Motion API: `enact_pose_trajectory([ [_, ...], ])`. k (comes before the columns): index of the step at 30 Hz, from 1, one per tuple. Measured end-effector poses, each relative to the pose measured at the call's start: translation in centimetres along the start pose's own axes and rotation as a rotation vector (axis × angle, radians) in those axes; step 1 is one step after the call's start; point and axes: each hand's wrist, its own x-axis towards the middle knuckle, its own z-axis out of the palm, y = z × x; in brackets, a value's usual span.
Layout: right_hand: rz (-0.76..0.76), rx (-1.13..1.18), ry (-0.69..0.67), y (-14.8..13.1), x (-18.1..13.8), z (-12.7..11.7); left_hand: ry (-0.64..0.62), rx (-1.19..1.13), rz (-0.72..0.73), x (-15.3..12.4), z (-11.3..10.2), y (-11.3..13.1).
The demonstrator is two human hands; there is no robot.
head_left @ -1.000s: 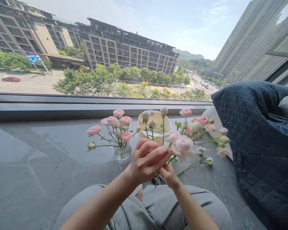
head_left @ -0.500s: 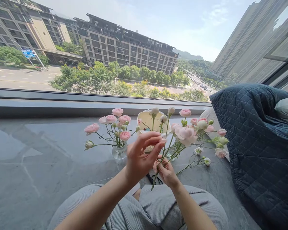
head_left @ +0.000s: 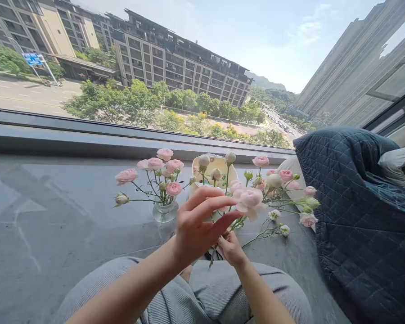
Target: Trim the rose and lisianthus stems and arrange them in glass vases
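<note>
My right hand (head_left: 231, 249) is closed round the lower stems of a bunch of pale pink roses (head_left: 249, 199) held up over my lap. My left hand (head_left: 199, 225) is raised in front of the bunch, fingers spread and slightly curled, its fingertips at the stems just below the blooms. A small glass vase (head_left: 165, 211) with several pink roses (head_left: 162, 165) stands on the grey stone ledge (head_left: 54, 216) to the left of my hands. More loose rose stems (head_left: 283, 211) lie on the ledge to the right.
A cream-coloured container (head_left: 216, 166) stands behind the flowers. A dark blue quilted blanket (head_left: 361, 202) fills the right side. A dark tool (head_left: 212, 254), partly hidden, lies under my hands. The window frame (head_left: 87, 135) runs along the ledge's far edge. My grey-trousered knees (head_left: 219, 292) are at the bottom.
My left hand has opened from gripping the stems to spread fingers. The bunch tilted upright, then settled lower. The view has shifted slightly to the right.
</note>
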Motion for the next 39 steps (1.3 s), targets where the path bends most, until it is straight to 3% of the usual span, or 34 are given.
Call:
enact_pose_trajectory([
  [18,0.023,-0.035,0.021,-1.6,-0.1,0.8,-0.249,0.087,0.169,-1.2,0.3,-1.0],
  [22,-0.005,-0.010,-0.007,-1.9,-0.1,0.9,-0.194,0.080,0.187,-1.7,0.3,-0.9],
  [25,-0.023,-0.008,-0.005,-2.0,-0.1,0.9,-0.060,0.067,0.113,-1.5,-0.2,-1.0],
  [28,-0.019,-0.031,0.010,-2.2,0.1,0.9,0.152,-0.020,-0.031,-0.9,-0.9,-2.2],
  [31,-0.025,-0.064,0.049,-2.6,0.2,1.0,0.390,-0.092,-0.236,-0.3,-1.2,-5.0],
  [33,-0.028,-0.075,0.067,-2.9,0.2,1.0,0.468,-0.090,-0.384,-0.4,-0.6,-7.4],
  [36,-0.036,-0.061,0.076,-3.4,0.2,1.0,0.393,-0.025,-0.571,-1.5,1.4,-11.1],
  [39,-0.054,-0.034,0.081,-3.9,0.2,0.7,0.146,0.144,-0.661,-2.9,3.9,-14.2],
])
